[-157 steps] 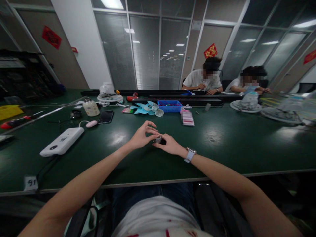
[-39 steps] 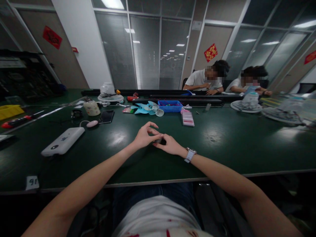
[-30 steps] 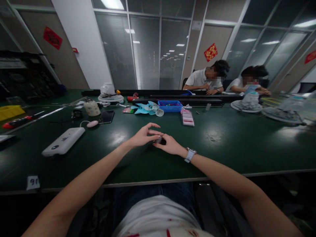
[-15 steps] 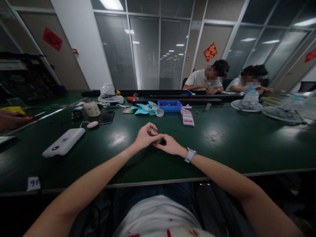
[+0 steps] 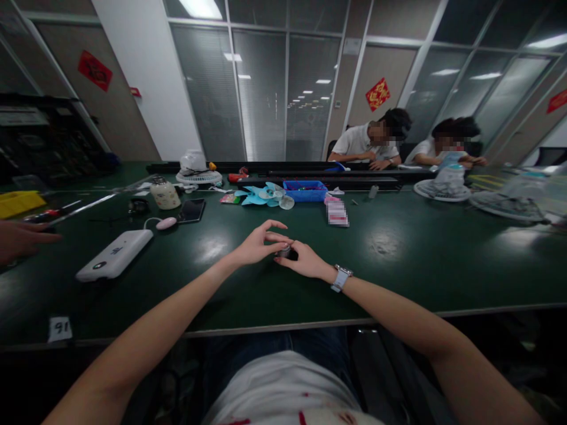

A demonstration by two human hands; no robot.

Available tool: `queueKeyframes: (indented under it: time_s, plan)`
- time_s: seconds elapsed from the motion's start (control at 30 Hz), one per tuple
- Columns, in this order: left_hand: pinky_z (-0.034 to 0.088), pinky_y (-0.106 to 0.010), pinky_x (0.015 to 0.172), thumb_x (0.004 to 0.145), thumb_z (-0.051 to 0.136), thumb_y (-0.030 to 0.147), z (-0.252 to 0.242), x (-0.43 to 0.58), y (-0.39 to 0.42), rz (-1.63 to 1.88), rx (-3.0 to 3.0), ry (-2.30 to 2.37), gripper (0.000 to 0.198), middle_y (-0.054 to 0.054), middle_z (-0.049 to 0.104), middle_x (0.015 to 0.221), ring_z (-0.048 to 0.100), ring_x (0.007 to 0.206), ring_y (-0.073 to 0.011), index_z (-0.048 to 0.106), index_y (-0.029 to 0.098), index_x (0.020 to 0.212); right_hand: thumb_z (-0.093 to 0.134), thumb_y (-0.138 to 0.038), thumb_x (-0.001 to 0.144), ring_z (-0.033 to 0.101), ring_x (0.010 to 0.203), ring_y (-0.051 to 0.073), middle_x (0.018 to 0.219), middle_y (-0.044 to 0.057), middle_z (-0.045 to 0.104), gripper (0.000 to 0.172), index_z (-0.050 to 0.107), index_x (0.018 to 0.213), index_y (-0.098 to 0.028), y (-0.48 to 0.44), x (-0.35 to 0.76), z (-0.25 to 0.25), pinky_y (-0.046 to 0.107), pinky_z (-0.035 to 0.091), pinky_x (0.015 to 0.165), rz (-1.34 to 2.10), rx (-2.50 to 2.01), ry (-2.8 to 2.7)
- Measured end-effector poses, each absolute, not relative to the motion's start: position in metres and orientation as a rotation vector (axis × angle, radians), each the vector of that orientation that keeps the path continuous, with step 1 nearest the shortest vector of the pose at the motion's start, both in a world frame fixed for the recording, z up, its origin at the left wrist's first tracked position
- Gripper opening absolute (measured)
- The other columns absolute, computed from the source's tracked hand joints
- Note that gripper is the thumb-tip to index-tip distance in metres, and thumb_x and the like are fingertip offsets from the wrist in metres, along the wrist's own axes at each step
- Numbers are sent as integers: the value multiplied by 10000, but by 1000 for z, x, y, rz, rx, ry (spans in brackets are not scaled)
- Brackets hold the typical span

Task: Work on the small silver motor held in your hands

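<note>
A small grey metallic cylinder (image 5: 285, 251) is held over the near middle of the green table (image 5: 266, 301). My right hand (image 5: 308, 260) grips it from the right, the thumb below and the fingers curled behind. From the left, my left hand (image 5: 259, 245) has its thumb and a fingertip at the cylinder's top, while its index finger stretches out above, free of it. Fingers cover part of the cylinder, so its exact kind is unclear.
A white power bank-like device (image 5: 116, 254), a phone (image 5: 191, 210) and a cream jar (image 5: 165, 193) lie left. Ahead are blue fan blades (image 5: 259, 195), a blue tray (image 5: 305, 190) and a pink-white packet (image 5: 336, 211). Another person's hand (image 5: 22, 241) reaches in left; two people sit opposite.
My left hand has shifted slightly left, its thumb drawn back and its index finger straighter, exposing more of the cylinder. My right hand stays put. The other person's hand at left has come lower and nearer.
</note>
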State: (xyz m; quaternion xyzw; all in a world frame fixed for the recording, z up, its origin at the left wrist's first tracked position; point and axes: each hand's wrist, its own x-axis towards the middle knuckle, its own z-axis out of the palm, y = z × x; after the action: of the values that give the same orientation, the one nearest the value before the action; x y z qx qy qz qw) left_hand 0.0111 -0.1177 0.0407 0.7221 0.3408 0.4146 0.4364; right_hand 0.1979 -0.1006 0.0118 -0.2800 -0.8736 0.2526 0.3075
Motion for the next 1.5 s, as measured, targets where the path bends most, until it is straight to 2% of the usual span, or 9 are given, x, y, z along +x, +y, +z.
queueKeyframes:
  time_s: [0.13,0.33,0.47,0.63,0.9,1.13,1.23,1.4,1.5]
  plan:
    - [540,-384,875,793,726,268,39,11,-117,1060,1813,867,440,-125,760,1030,710,1007,-249,489,161,1148,664,-357,840,596,781,178,908,61,665,282,639,1012,-135,-101,198,12,284,440,686,661,-808,-2314]
    - [522,-397,895,710,797,304,36,15,-117,1245,1977,1030,458,-56,772,814,728,897,-238,534,170,1062,678,-368,829,594,807,187,939,72,669,320,635,1044,-135,-101,197,10,299,441,707,615,-830,-2310]
    - [527,-390,866,703,795,337,39,14,-115,1330,1991,1105,433,-41,764,779,737,853,-241,542,180,1018,675,-372,835,598,808,191,926,73,671,316,646,1042,-136,-101,198,12,307,448,723,620,-857,-2326]
    - [519,-404,864,669,810,365,39,-15,-99,1206,1993,1248,472,-62,783,812,735,897,-270,552,195,1026,667,-367,850,604,943,212,1030,81,680,325,648,1113,-177,-103,200,14,341,453,841,644,-826,-2329]
    - [430,-483,922,741,748,325,22,-69,-71,949,1887,2105,271,-50,788,935,680,1057,-301,623,242,966,665,-375,853,611,978,218,1075,90,679,353,646,1150,-187,-106,200,18,352,462,861,686,-863,-2330]
    - [444,-391,895,745,746,398,16,-76,-66,945,1658,2195,295,-54,777,1006,678,1065,-259,640,236,967,659,-385,856,609,988,213,1095,88,672,360,641,1156,-188,-104,201,16,355,458,869,690,-850,-2335]
    - [423,-415,922,708,774,394,15,-76,-67,996,1644,2182,319,-61,777,1003,680,1057,-270,640,240,953,653,-391,860,605,986,216,1093,92,671,365,638,1161,-184,-104,202,16,358,457,863,689,-854,-2341]
    - [328,-580,974,650,807,396,11,-76,-68,1117,1757,2180,375,-74,790,807,675,1037,-353,627,220,929,651,-414,858,601,984,220,1098,97,664,388,632,1171,-186,-104,203,17,364,461,853,712,-857,-2339]
    - [363,-554,960,640,809,345,12,-71,-71,1237,1834,2107,347,-48,773,692,689,994,-346,608,226,897,655,-415,855,602,979,218,1090,94,663,384,635,1164,-189,-104,202,16,367,461,857,712,-859,-2332]
